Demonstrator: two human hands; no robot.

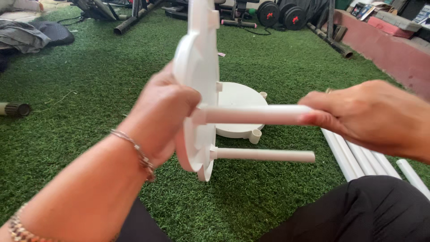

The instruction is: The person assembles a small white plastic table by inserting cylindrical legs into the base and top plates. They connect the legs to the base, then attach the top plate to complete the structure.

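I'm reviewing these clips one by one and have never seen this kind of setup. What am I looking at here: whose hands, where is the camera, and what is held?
There is no machine: a person wears a camera on the head, so the one picture looks down at their own two bare hands. The left hand grips a flat white plastic panel held edge-on. The right hand holds a white tube whose end meets a socket on that panel. A second tube already sticks out lower down. Below lies green artificial turf, with a round white panel flat on it and spare white tubes beside the person's knee. Weights stand at the back.
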